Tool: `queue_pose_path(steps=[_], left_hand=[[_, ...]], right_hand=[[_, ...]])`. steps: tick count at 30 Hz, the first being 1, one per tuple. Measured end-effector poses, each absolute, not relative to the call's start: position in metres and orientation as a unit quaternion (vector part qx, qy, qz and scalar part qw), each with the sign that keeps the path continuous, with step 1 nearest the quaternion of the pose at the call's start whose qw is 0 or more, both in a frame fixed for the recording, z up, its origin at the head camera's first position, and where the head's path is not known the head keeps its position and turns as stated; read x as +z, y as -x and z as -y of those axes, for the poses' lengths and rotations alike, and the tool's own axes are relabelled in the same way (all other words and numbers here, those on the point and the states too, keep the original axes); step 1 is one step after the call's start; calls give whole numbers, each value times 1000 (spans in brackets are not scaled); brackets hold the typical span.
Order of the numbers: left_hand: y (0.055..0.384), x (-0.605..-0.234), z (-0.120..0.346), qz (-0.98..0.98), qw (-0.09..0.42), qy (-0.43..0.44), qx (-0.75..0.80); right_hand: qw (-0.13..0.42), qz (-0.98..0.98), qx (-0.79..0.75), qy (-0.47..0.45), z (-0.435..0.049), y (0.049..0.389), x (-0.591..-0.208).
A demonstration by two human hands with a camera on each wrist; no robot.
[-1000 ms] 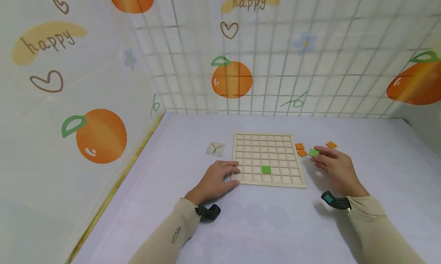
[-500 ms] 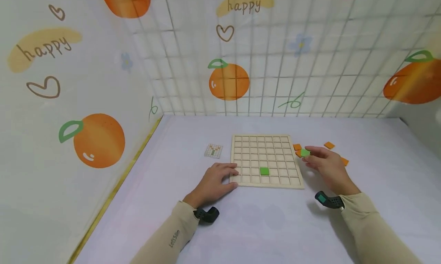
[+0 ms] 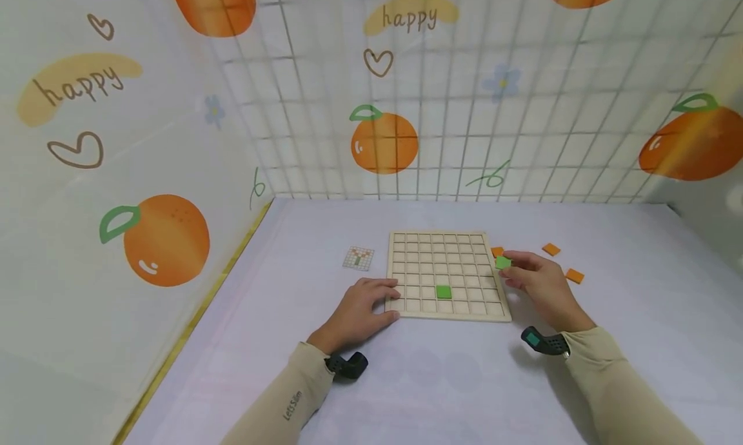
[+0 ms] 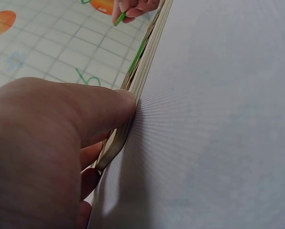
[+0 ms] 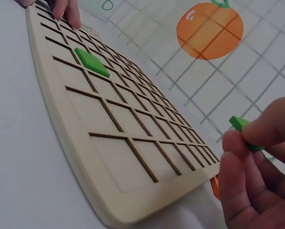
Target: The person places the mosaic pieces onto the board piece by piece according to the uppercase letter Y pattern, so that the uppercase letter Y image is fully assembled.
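Note:
A wooden grid board (image 3: 424,258) lies flat on the table. One green square tile (image 3: 444,292) sits in a cell towards its near side. My left hand (image 3: 361,313) holds the board's near left corner, thumb (image 4: 118,102) against the near edge and fingertips over the left rim. At the board's right edge, my right hand (image 3: 542,284) pinches a second green tile (image 3: 502,262) between thumb and fingers, raised and tilted in the right wrist view. A small pattern card (image 3: 358,258) with a coloured grid lies beyond the left hand.
Orange tiles lie right of the board: one orange tile (image 3: 497,251) beside its edge, partly hidden by the right hand, another tile (image 3: 551,248) farther right, and a third tile (image 3: 574,275) behind that hand. A printed curtain (image 3: 441,161) stands behind the table.
My right hand has carried the green tile left from among the orange tiles to the board's right edge. The left hand stays on the board. The head view has shifted slightly.

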State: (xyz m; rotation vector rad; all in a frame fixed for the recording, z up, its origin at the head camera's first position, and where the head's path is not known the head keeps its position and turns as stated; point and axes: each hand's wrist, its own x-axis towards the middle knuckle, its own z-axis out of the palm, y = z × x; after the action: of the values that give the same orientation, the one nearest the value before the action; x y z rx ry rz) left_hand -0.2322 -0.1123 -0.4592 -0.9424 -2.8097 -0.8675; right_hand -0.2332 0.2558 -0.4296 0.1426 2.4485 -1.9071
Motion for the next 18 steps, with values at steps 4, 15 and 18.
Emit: queue_pose_path(steps=[4, 15, 18], left_hand=[[233, -459, 114, 912, 27, 303, -276], [234, -455, 113, 913, 7, 288, -287], [233, -457, 113, 914, 6, 287, -285]], right_hand=[[14, -785, -619, -32, -253, 236, -429], [13, -750, -661, -12, -243, 239, -433], [16, -752, -659, -4, -239, 240, -433]])
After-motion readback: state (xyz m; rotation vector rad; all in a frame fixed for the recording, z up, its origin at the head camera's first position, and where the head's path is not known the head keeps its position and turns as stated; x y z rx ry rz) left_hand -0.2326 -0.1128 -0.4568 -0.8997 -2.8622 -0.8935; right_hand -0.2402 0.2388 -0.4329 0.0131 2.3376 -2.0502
